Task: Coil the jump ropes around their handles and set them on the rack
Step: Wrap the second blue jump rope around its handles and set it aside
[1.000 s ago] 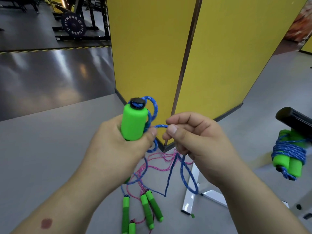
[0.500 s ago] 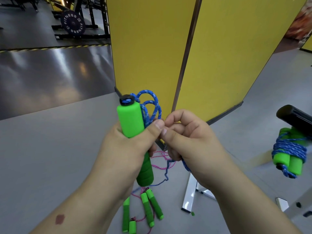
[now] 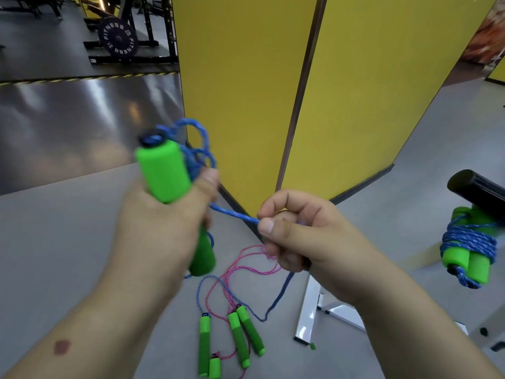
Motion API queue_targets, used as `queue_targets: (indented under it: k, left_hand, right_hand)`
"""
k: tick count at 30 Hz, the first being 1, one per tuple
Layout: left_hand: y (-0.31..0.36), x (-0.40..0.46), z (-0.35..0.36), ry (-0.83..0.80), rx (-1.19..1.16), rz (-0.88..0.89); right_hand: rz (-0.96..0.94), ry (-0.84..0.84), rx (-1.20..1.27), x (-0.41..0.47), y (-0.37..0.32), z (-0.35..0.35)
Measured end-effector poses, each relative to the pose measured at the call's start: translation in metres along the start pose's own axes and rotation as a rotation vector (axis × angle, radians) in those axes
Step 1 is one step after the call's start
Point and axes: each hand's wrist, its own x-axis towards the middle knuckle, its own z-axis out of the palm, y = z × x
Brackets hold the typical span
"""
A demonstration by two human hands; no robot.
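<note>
Head view: coiled rope (image 3: 469, 246) under rack bar (image 3: 475, 186).

We stand on a grey floor (image 3: 68, 242) before two yellow wall panels (image 3: 240, 91) meeting at a brown seam. Behind a striped tape line (image 3: 82, 77) the floor turns glossy, and a black weight plate (image 3: 118, 39) sits on a dark frame.

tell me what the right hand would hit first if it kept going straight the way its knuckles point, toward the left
Most likely the left hand, which grips the green foam jump rope handles. The right hand pinches the blue braided rope running straight to it. Depth is unclear, so it could pass in front.
</note>
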Motion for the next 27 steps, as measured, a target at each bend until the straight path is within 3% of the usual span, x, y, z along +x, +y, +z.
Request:
queue_targets:
  k: [3,6,10,13,16,22,27]
  left_hand:
    - [-0.004,0.030,-0.029,0.259,-0.070,-0.048]
    - [-0.006,0.033,-0.036,0.325,0.006,-0.068]
    - [-0.001,0.005,-0.011,0.005,0.203,0.041]
    - [0.006,-0.015,0.005,-0.301,0.191,0.054]
    - [0.006,-0.025,0.016,-0.398,0.129,0.007]
    - [0.005,-0.019,0.018,-0.146,0.162,-0.021]
    - [0.000,0.002,0.003,0.057,0.211,-0.059]
  right_hand:
    - [-0.015,0.105,0.038,0.000,-0.003,-0.015]
    - [-0.062,0.231,0.058,0.002,-0.004,-0.015]
    - [-0.124,0.259,-0.023,0.005,-0.003,0.004]
    - [-0.155,0.223,-0.081,0.004,-0.002,0.013]
    - [-0.146,0.161,-0.065,0.003,-0.005,0.017]
    - [-0.142,0.105,-0.088,0.000,-0.005,0.017]
    - [-0.028,0.119,-0.075,-0.002,-0.008,-0.001]
